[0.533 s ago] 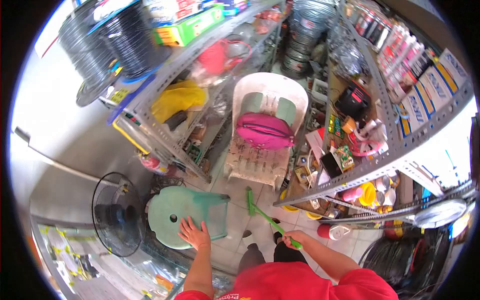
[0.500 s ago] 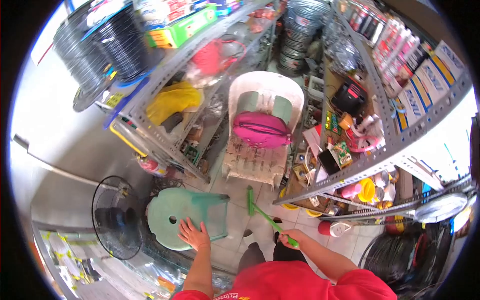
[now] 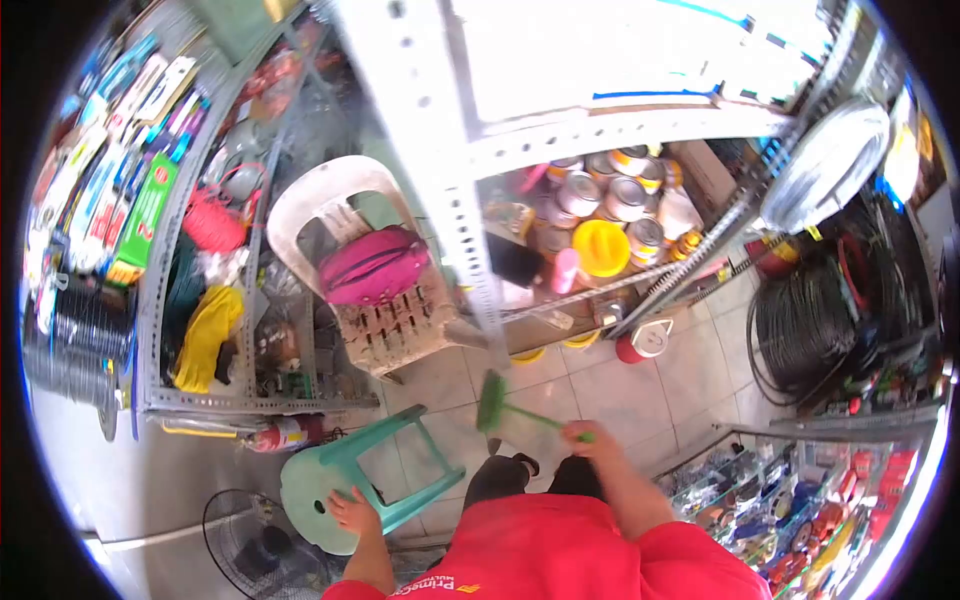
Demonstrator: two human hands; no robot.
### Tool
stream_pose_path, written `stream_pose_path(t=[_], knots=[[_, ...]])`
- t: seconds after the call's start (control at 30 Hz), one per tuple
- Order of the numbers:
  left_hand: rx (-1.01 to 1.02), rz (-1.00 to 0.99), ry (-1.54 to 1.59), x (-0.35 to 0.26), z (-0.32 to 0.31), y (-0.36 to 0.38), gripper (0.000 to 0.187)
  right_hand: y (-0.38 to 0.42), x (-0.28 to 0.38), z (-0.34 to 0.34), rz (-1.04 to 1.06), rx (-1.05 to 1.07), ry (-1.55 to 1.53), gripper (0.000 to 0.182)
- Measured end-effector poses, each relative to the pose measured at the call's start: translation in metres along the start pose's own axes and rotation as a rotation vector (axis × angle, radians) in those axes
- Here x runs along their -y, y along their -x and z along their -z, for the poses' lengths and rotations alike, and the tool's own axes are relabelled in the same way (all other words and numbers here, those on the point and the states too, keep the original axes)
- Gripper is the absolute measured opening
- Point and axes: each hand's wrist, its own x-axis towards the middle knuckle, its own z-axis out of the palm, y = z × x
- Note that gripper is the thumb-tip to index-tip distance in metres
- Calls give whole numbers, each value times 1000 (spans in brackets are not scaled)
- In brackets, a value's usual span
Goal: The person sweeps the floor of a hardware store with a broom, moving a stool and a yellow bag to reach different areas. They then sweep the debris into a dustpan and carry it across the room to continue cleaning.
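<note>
My left hand [image 3: 357,514] lies on the seat of a pale green plastic stool [image 3: 318,480], fingers apart over the surface near its round hole. The stool's legs point right in the view. My right hand [image 3: 592,440] is closed round the handle of a green brush [image 3: 490,402], held in front of my legs. Its bristled head extends to the left, low over the tiled floor. Beyond it stands a worn white plastic chair [image 3: 400,340] with a magenta bag [image 3: 374,265] on its seat.
A black fan [image 3: 262,545] is beside the stool, and a fire extinguisher [image 3: 285,436] is near the left shelf [image 3: 270,403]. The metal rack [image 3: 465,210] ahead holds paint cans [image 3: 625,197]. A red-and-white pail [image 3: 643,343] and black cable coils [image 3: 805,325] rest on the right.
My view has swung right, moving the chair and shelves left in the picture. The stool's legs now show more openly. Both hands keep their places on the stool and brush.
</note>
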Motion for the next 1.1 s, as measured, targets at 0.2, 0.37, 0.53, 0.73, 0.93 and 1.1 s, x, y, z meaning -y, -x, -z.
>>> stream_pose_path(t=[0.2, 0.37, 0.53, 0.73, 0.93, 1.1], knots=[[261, -35, 123, 12, 6, 6, 63, 114, -116, 218, -854, -574, -2045, 8], [427, -53, -11, -30, 38, 83, 66, 123, -90, 164, -727, -440, -736, 5], [708, -349, -260, -48, 5, 118, 58, 144, 8, 133, -779, -142, -1954, 11], [1377, -24, -25, -102, 26, 141, 51, 168, -227, 227, -755, -262, -1692, 12], [1317, -185, -176, -155, 42, 147, 48, 142, -188, 394, -905, -504, -1766, 11], [1251, -176, -274, -214, 55, 155, 46, 116, -191, 410, -942, -432, -1605, 13]])
